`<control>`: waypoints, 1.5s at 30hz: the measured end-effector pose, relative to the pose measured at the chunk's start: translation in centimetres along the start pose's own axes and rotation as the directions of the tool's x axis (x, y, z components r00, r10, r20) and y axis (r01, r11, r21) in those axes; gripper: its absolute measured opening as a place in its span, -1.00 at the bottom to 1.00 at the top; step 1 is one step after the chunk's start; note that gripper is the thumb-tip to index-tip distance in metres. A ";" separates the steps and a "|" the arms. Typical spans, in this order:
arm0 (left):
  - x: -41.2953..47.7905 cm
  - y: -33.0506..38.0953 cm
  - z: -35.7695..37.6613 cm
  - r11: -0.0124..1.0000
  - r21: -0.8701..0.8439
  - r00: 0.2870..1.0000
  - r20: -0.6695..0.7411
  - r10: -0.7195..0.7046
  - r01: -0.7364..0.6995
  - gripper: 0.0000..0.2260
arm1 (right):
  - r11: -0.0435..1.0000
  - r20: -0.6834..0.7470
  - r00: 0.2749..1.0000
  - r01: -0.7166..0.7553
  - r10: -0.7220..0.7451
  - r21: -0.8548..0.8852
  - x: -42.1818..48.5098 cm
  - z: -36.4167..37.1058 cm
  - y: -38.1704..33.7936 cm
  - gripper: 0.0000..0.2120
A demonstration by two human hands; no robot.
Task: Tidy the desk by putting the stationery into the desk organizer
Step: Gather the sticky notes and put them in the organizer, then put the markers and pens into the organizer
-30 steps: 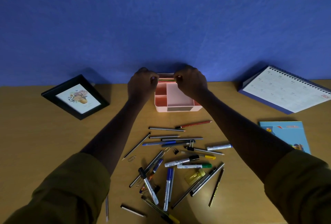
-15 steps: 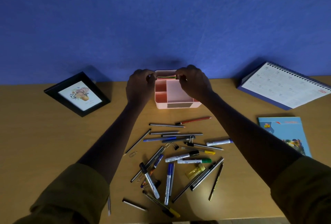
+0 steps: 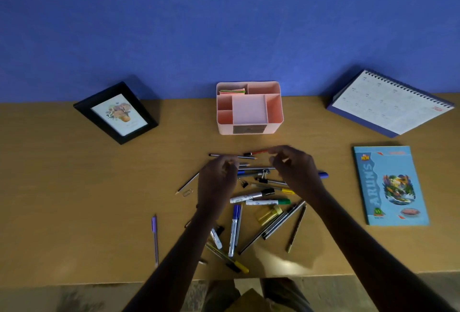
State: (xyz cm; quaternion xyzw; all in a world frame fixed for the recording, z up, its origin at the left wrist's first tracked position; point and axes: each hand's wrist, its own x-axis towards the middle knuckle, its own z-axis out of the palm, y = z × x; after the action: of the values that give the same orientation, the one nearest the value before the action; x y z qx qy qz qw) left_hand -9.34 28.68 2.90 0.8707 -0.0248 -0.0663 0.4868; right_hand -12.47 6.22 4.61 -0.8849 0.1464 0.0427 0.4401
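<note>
A: Well, what sits at the left of the desk (image 3: 74,187)?
B: A black picture frame (image 3: 117,113) stands at the back by the blue wall. Nearer the front edge, a purple pen (image 3: 154,234) lies alone, well apart from the rest.
A: And the left hand (image 3: 216,182)?
B: It is over the left part of the pile of pens (image 3: 249,197), fingers loosely curled. It's blurred, but I see nothing in them.
A: Where is the organizer (image 3: 275,124)?
B: At the back against the wall, just beyond the pile. Some coloured strips (image 3: 232,91) lie in its back-left compartment.
A: The right hand (image 3: 296,172)?
B: Over the right part of the pile, near a red pencil (image 3: 258,152) — fingers bent, thumb and forefinger apart, gripping nothing I can make out.
A: Further right?
B: A blue notebook (image 3: 389,187) lies flat, and behind it a calendar (image 3: 390,102) stands by the wall.
</note>
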 end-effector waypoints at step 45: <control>-1.8 0.9 3.9 0.931 0.077 0.918 0.217 0.333 -0.356 -0.79 | 0.650 -0.005 0.957 -0.192 0.289 0.735 -5.3 1.1 0.3 -0.77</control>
State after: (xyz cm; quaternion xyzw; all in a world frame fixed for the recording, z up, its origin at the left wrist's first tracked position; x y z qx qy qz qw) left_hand -11.64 25.12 1.78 0.8679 -0.2305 -0.0651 0.4351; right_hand -17.59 8.13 4.78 -0.6105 0.2939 -0.0148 0.7353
